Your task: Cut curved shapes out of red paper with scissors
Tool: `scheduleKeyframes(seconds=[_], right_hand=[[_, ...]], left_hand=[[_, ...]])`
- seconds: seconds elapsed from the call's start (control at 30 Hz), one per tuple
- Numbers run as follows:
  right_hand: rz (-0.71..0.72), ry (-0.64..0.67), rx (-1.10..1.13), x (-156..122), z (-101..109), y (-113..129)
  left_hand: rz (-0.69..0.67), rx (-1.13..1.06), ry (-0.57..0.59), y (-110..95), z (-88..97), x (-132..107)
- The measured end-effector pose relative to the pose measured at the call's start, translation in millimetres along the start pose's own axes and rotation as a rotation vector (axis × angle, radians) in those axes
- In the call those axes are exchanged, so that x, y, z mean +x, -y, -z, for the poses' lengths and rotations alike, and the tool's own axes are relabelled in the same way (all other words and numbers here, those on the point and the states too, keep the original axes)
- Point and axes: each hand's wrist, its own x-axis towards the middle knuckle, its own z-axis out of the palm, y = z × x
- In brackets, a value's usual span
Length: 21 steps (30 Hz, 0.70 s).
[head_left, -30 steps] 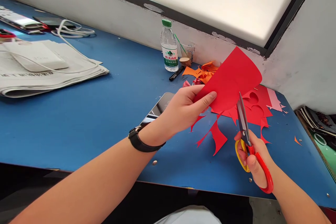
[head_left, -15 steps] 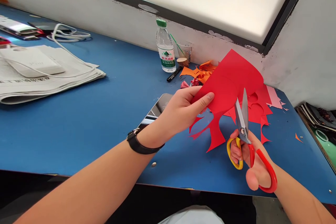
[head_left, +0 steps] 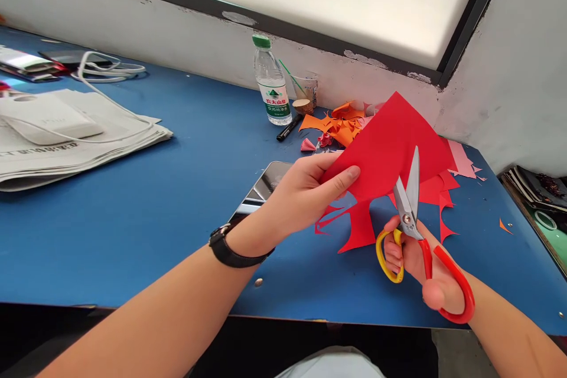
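My left grip (head_left: 310, 189) is closed on one side of the red paper (head_left: 376, 147), thumb flat on the face toward me. The paper is up in the air over the right part of the blue surface (head_left: 186, 224), between its near edge and its far edge along the wall. My right grip (head_left: 416, 260) holds the scissors (head_left: 406, 215), fingers in the yellow loop, thumb in the red, blades spread wide. One blade shows in front of the paper; the other's tip meets its lower edge, and I cannot tell whether it passes behind.

For a clean cut, I'd seat the sheet deep toward the pivot, close smoothly and steer by turning the paper, with my left thumb well apart from the blades. The red scraps (head_left: 361, 227) below, toward the surface's near edge, could snag, so I'd hold the sheet above them.
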Motion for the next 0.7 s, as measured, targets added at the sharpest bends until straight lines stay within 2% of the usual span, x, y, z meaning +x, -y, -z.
scheduleKeyframes(seconds=[0.13,0.3,0.47,0.7], right_hand=[[-0.059,0.029,0.141,-2.0,-2.3,10.4],[-0.066,-0.003,0.033,-6.2,-0.8,13.4],[-0.061,-0.083,-0.115,-6.3,-3.7,14.4],[-0.045,-0.082,-0.140,-8.3,-2.5,11.5]], left_hand=[[0.037,-0.034,0.019,-2.0,-2.9,-1.6],[0.072,-0.042,0.027,-0.2,-2.4,-3.8],[0.015,0.022,0.081,-3.8,-1.6,-6.0],[-0.043,-0.005,0.157,-6.0,-1.4,-9.1]])
